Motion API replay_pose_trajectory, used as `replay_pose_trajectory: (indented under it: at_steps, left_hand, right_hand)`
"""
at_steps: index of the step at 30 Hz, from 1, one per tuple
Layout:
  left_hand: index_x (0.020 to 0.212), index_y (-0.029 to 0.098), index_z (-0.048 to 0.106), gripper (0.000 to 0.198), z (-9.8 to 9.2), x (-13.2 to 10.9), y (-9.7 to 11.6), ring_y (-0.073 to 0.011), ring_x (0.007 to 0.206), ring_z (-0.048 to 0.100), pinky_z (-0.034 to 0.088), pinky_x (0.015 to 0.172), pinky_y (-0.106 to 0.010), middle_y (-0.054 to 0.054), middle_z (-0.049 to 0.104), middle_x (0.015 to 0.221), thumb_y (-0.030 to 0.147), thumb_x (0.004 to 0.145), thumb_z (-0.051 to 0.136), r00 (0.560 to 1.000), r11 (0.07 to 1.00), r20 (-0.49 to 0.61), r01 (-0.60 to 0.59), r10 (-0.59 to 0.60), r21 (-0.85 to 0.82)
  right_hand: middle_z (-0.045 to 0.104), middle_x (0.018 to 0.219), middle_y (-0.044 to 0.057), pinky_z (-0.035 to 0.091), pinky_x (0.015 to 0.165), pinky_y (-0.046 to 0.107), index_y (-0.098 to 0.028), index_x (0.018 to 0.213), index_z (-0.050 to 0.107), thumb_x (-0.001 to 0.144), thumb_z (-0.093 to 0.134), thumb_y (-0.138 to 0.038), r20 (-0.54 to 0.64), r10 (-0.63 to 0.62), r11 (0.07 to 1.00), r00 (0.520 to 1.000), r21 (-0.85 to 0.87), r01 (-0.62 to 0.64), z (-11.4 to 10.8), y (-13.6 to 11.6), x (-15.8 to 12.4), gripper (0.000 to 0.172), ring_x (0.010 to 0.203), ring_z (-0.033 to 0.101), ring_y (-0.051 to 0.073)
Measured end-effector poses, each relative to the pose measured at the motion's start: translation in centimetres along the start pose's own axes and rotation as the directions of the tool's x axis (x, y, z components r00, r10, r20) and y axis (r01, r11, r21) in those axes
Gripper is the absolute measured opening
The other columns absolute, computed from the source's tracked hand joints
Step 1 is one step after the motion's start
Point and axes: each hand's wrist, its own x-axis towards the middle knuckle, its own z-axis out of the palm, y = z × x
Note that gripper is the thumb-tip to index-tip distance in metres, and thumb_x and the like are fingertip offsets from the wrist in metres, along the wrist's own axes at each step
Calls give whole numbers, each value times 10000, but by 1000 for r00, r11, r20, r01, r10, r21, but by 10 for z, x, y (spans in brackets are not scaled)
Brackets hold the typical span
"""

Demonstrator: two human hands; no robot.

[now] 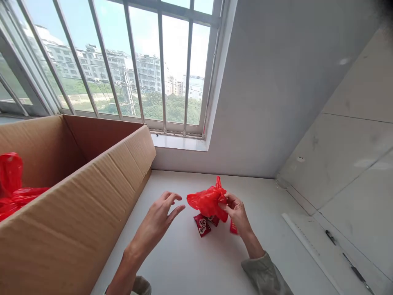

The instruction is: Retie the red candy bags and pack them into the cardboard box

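Observation:
A crumpled red plastic bag (206, 201) hangs just above the white tabletop, its right side pinched by my right hand (236, 211). To the left of the bag, my left hand (162, 211) is held with thumb and fingers apart, touching nothing. Under the bag's lower edge lies a dark red snack packet (202, 225) with pale printed lettering. A second packet (213, 220) is partly covered by the bag. Near my right wrist, a brighter red packet (233, 227) is half hidden behind that hand.
On the left stands a large open cardboard box (101, 192) with red plastic bags (21, 198) inside. A barred window (135, 69) is behind it. At the right lie a white strip (310, 250), a black pen-like object (330, 237) and a thin dark-handled tool (357, 273).

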Motion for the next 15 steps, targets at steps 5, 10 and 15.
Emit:
replay_pose_trajectory:
  at_steps: [5, 10, 15]
  left_hand:
    - [992, 204, 613, 326, -1, -2, -10, -225, 884, 615, 466, 818, -347, -67, 634, 998, 392, 998, 347, 988, 997, 142, 42, -52, 72]
    - [620, 214, 462, 354, 20, -5, -13, -203, 645, 541, 381, 598, -301, 0, 545, 642, 438, 840, 624, 935, 996, 354, -21, -12, 87]
    - [650, 214, 402, 291, 41, -5, -4, -195, 663, 511, 322, 584, -304, -10, 531, 702, 325, 806, 622, 940, 994, 340, -48, 10, 102]
  right_hand:
    - [638, 1207, 56, 527, 802, 299, -227, 929, 686, 840, 609, -269, 412, 51, 987, 910, -160, 17, 22, 1, -18, 125, 991, 641, 206]
    - [659, 1072, 17, 509, 741, 283, -247, 1085, 670, 865, 589, -243, 617, 150, 977, 772, -210, -22, 19, -5, -21, 234, 839, 646, 161]
    - [715, 1008, 31, 527, 824, 314, -241, 1105, 690, 907, 600, -337, 715, 217, 976, 664, -156, -150, 18, -16, -23, 238, 938, 676, 195]
